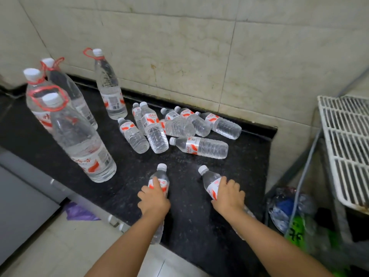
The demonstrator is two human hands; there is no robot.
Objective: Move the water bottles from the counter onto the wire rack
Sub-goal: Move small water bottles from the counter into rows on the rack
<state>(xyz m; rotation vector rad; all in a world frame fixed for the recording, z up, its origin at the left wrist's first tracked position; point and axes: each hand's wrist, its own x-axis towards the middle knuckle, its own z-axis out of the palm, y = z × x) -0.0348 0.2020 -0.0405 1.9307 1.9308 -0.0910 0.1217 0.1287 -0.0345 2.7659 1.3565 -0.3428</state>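
My left hand point(153, 201) grips a small clear water bottle point(161, 177) with a red-and-white label and white cap, lying on the black counter point(187, 212). My right hand point(229, 193) wraps around a second small bottle point(209, 176) of the same kind, its cap pointing up-left. Behind them, several more small bottles point(199, 146) lie in a heap near the wall. Several large bottles point(79, 140) with red carry loops stand at the left. The white wire rack point(347, 144) sits to the right, beyond the counter's edge, with nothing visible on it.
A tiled wall rises behind the counter. Below the rack are plastic bags point(287, 208) and a green item point(297, 230). A grey hose point(307, 168) runs down beside the rack. A purple bag point(77, 212) lies on the floor at the left, beside grey cabinet fronts.
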